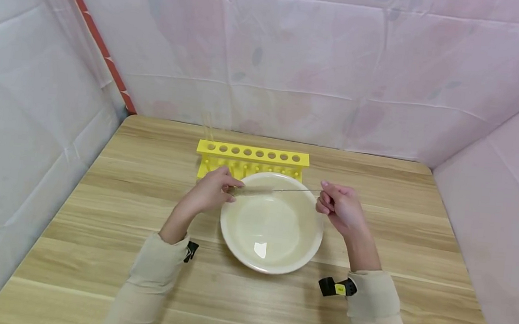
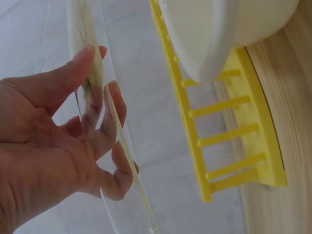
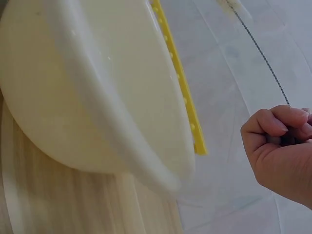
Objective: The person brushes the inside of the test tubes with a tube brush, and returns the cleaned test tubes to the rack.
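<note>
Over a cream basin (image 1: 229, 232), my left hand (image 1: 210, 189) holds a clear glass test tube (image 2: 83, 27) between thumb and fingers. Pale bristles of a test tube brush (image 2: 93, 80) show inside the glass. From the tube's mouth the brush's twisted wire handle (image 3: 265, 58) runs across to my right hand (image 1: 342, 206), whose curled fingers (image 3: 287, 117) grip its end. Tube and brush lie nearly level across the far part of the basin in the head view.
Right behind the basin stands a yellow test tube rack (image 1: 253, 154), with a clear tube (image 1: 208, 126) rising at its left end. White patterned sheeting (image 1: 298, 56) walls the wooden table (image 1: 397, 238) at the back and both sides.
</note>
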{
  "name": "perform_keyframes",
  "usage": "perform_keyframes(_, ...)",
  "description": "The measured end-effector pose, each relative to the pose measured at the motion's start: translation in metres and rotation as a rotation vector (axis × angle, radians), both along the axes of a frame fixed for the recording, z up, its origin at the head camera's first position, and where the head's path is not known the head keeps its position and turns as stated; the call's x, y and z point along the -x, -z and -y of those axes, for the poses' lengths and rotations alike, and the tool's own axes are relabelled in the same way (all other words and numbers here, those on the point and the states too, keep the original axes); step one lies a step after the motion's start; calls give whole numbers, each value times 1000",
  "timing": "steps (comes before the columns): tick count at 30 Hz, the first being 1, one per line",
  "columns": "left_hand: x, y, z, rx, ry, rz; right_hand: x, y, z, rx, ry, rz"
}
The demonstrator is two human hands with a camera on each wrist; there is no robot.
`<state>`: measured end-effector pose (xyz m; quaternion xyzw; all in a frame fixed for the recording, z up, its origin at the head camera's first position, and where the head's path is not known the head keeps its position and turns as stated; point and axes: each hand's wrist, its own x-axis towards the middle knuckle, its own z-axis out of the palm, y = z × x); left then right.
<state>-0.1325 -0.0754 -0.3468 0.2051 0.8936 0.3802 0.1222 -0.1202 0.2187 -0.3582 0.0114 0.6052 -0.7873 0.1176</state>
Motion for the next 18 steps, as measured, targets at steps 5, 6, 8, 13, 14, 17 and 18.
perform_keyframes(5, 0, -1, -11, 11, 13, 14, 1, 3, 23, -57, -15, 38)
perform_keyframes(6, 0, -2, -13, 10, 9, 16, 1, 4, 27, -65, -11, 45)
perform_keyframes(8, -1, -3, -16, 9, 7, 16, 1, 5, 35, -81, -17, 50)
perform_keyframes(13, -2, -6, -21, 27, -5, 35, 1, 9, 47, -83, -27, 53)
perform_keyframes(14, -2, -6, -22, 35, -4, 43, 0, 10, 48, -83, -27, 54)
perform_keyframes(17, -2, -6, -22, 36, 10, 56, -1, 12, 47, -89, -13, 51)
perform_keyframes(18, -2, -6, -22, 33, 20, 59, -1, 12, 46, -98, -14, 41)
